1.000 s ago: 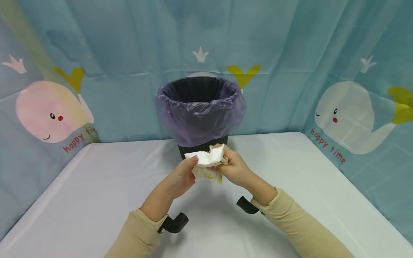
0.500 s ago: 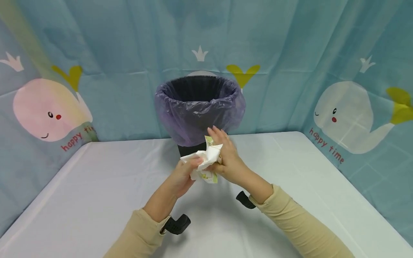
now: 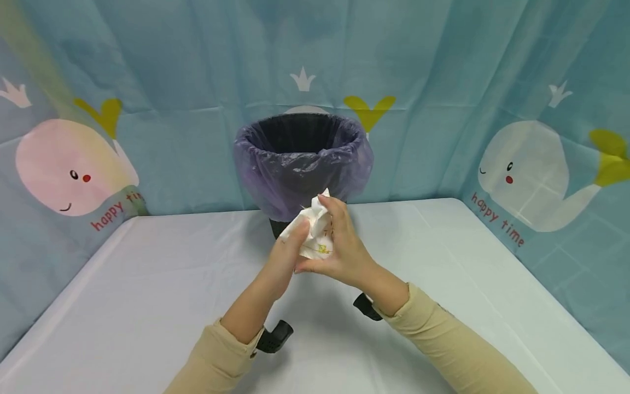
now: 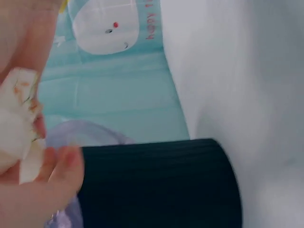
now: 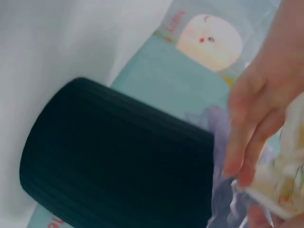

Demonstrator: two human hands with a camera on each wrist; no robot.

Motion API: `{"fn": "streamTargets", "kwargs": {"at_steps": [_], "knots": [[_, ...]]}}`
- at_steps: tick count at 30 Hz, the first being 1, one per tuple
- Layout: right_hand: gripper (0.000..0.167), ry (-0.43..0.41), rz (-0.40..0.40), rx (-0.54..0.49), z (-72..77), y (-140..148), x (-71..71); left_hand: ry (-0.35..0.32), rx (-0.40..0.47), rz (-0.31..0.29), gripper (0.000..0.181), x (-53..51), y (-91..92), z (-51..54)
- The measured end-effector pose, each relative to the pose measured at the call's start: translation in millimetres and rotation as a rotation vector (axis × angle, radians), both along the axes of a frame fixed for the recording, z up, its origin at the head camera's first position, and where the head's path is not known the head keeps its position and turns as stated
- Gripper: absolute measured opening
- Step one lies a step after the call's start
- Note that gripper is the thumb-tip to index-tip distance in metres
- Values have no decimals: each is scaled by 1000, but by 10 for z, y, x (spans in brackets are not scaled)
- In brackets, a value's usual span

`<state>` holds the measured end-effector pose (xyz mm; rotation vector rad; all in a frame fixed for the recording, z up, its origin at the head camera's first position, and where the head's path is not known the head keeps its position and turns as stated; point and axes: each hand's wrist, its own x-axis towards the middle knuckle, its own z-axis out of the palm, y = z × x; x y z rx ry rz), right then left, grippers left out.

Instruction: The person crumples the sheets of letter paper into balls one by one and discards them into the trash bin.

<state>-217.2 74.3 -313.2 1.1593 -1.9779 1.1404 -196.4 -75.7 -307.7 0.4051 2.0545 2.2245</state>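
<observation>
A crumpled white paper napkin [image 3: 319, 232] with a yellow-green print is held between both hands, in front of the bin in the head view. My left hand [image 3: 285, 254] grips it from the left, thumb on the near face; its other fingers are mostly hidden. Cupped round the right side is my right hand [image 3: 344, 246], fingers along the paper's right edge and thumb below it. The left wrist view shows the bunched napkin [image 4: 16, 118] at the left edge. In the right wrist view the napkin [image 5: 285, 185] is blurred and partly cut off.
Behind the hands stands a black bin [image 4: 156, 185] lined with a purple plastic bag [image 3: 302, 178] folded over its rim. It stands on a white-covered table [image 3: 162, 284]. A blue curtain [image 3: 197, 158] with printed whales encloses the back and sides.
The right hand has shifted its hold from the napkin's edge to round its right side, opening its fingers midway. The napkin is more bunched and turned upward; both hands rose slightly.
</observation>
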Motion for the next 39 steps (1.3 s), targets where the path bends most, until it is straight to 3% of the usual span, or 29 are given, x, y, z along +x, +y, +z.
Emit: {"fn": "streamTargets", "kwargs": {"at_steps": [2,5,7,10,13,18,21,25,27,29,34,37,39], "knots": [[107,-60,-1,-36,4,0,2,-12,-45,-83,82,24,-23,25],[88,-144,3,-100,-24,9,12,-20,-106,-159,107,50,-34,49],[79,-109,-13,-128,-67,16,2,-45,-157,-165,110,58,-16,56],[72,-17,-26,-154,-111,19,-23,-70,-203,-122,104,55,25,53],[68,60,-26,-179,-125,11,-38,-66,-136,-94,90,46,35,27],[57,64,32,-232,-129,-8,-56,-29,92,-105,95,32,17,-47],[52,23,61,-250,-115,-2,-62,6,93,-107,93,22,21,-62],[49,-10,-7,-166,-58,24,-74,12,59,-68,71,11,25,-51],[54,-4,-42,-81,-32,42,-89,-4,54,-50,60,7,20,-48],[67,9,-26,2,-18,66,-100,-5,48,-16,53,-3,15,-42],[105,18,159,113,4,141,-93,32,16,31,45,-36,12,-24],[111,-6,219,135,23,161,-88,43,2,49,53,-37,20,-27],[111,-6,215,138,19,156,-91,43,18,44,70,-32,29,-38]]}}
